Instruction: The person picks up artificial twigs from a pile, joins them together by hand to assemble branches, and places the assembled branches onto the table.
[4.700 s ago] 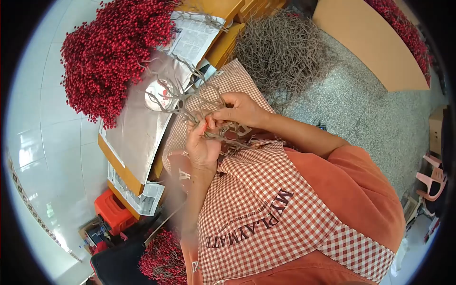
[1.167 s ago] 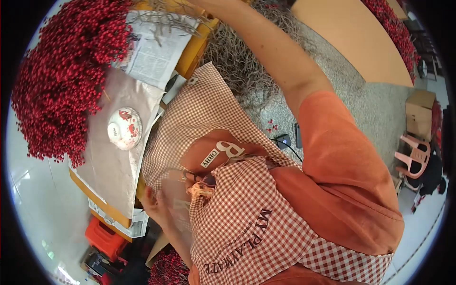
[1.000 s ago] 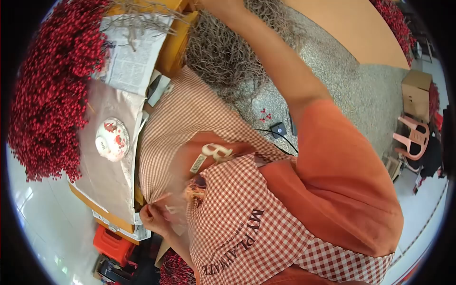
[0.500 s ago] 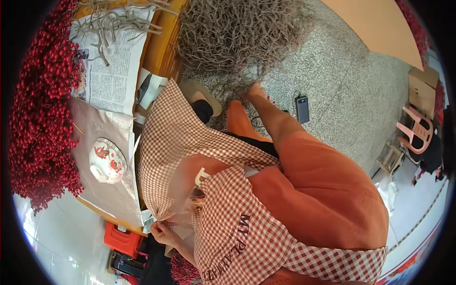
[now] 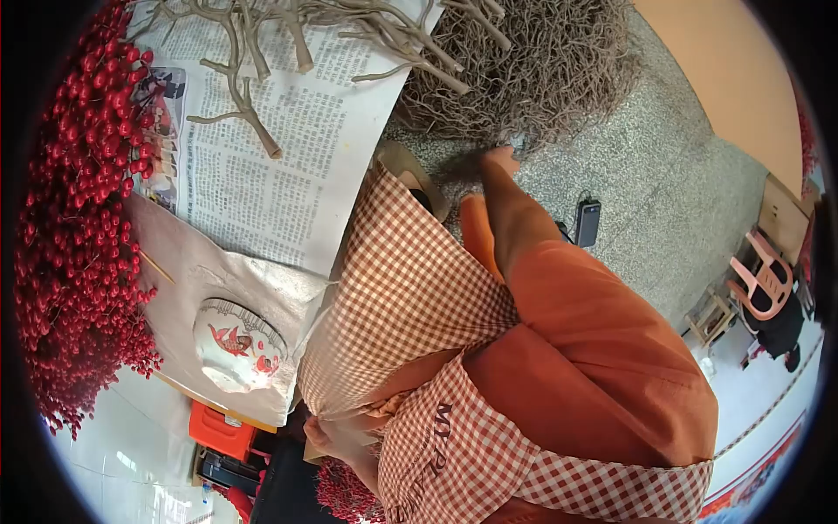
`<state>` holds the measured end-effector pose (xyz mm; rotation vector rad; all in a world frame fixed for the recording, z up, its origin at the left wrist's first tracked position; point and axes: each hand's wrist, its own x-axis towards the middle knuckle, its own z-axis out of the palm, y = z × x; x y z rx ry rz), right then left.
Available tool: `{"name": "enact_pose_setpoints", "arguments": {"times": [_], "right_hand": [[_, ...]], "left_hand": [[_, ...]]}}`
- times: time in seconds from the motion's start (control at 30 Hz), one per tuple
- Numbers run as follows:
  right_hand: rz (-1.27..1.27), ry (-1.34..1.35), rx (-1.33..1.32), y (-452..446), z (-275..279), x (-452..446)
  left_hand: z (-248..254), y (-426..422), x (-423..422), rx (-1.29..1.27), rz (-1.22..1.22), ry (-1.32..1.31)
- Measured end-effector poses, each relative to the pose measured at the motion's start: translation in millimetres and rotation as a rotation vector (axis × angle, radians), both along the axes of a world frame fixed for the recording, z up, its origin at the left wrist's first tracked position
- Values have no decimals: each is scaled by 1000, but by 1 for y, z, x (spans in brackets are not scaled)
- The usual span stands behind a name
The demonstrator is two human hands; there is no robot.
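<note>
Because the twig pile sits on the floor at one o'clock, the right hand likely must reach low beside it; I cannot tell how its fingers are. At seven, the left hand seems to pinch the checked apron, maybe to keep it back.

A tangled grey-brown twig heap sits beside the newspaper; forked branches lie loose on the newspaper; a checked apron stretches alongside.
</note>
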<state>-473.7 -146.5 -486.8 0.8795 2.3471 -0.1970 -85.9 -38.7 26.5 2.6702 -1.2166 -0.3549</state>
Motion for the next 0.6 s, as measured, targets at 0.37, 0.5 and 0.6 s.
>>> {"name": "enact_pose_setpoints", "arguments": {"times": [0.37,0.5,0.6], "right_hand": [[1254,-181,-126,73,125,-165],[1337,14,-190,-2,242,-184],[1407,144,-249,-37,298,-212]], "left_hand": [[0,-3,-10,-56,-78,-27],[-11,10,17,-112,-137,29],[-23,11,35,-130,-89,41]]}}
